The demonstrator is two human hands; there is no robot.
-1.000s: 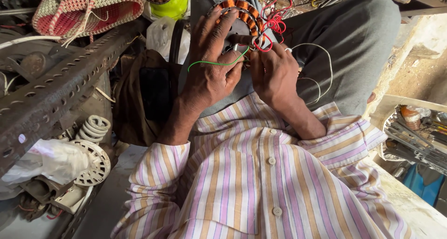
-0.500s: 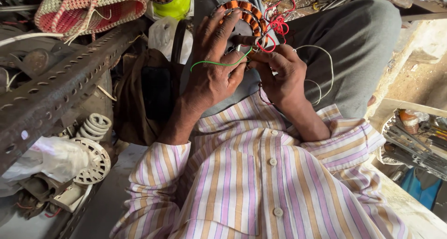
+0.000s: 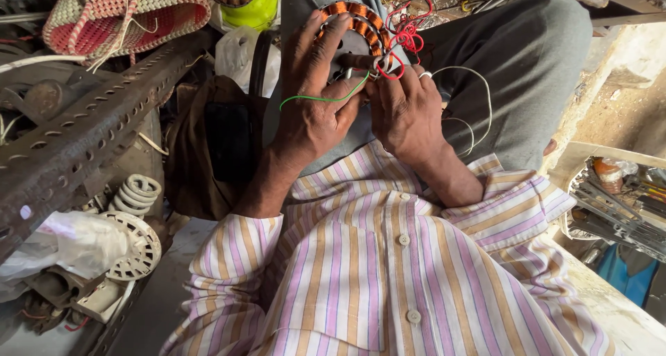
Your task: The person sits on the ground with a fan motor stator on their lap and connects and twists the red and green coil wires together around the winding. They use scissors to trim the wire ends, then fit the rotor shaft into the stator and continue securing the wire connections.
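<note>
A round motor stator (image 3: 355,24) with copper-orange windings rests on my lap, against grey trousers. My left hand (image 3: 313,96) grips its left rim, fingers spread over the coils. My right hand (image 3: 404,105) pinches wires at the stator's lower right edge. Red wires (image 3: 406,33) loop out to the right of it. A thin green wire (image 3: 320,98) crosses my left hand. A white wire (image 3: 466,99) curves over my right thigh.
A rusty perforated metal angle bar (image 3: 90,131) runs along the left. A pink woven basket (image 3: 125,13) sits at top left, a yellow-green object (image 3: 258,9) beside it. White plastic parts (image 3: 135,221) lie lower left. A tray of tools (image 3: 621,200) is at right.
Both hands stay on the stator. My right fingers have shifted slightly along its lower right edge, working the wires, and the view has drifted a little.
</note>
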